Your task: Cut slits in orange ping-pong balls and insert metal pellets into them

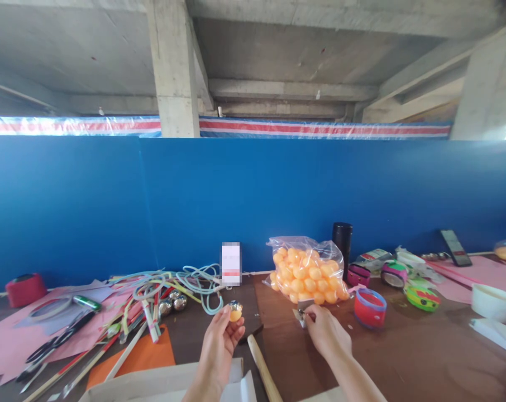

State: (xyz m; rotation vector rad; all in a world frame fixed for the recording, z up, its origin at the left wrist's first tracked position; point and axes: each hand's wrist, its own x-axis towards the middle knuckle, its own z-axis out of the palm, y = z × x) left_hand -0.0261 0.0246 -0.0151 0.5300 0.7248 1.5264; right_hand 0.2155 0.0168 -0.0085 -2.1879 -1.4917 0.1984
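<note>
The orange ball [235,313], apparently a table-tennis ball with a shiny patch on its upper face, sits pinched between the fingertips of the left hand [219,343]; the hand is raised above the near table edge, palm turned inward, grasp closed on the ball. The right hand [323,332] holds a small metallic piece [302,312], possibly foil or a blade, gripped at the fingertips; its exact nature cannot be told.

Judgement on procedure: keep the ball pinched lightly, since a thin shell would likely dent under pressure; keep the shiny face turned toward the right hand; bring the metallic piece across slowly, because the 2 hands are well apart.

Position: the ball lies at the top of the left fingers, above the brown tabletop [404,357], left of the wooden handle [263,371] and well left of the right hand.

Surroundings: 1 clear bag of orange balls [307,273] stands just behind the right hand; a red tape roll [370,308] lies just to its right; a black cylinder [342,245] stands behind the bag; 2 steel balls [173,304], coloured cords [194,282] and scissors [56,343] lie to the left on pink paper [10,346].
</note>
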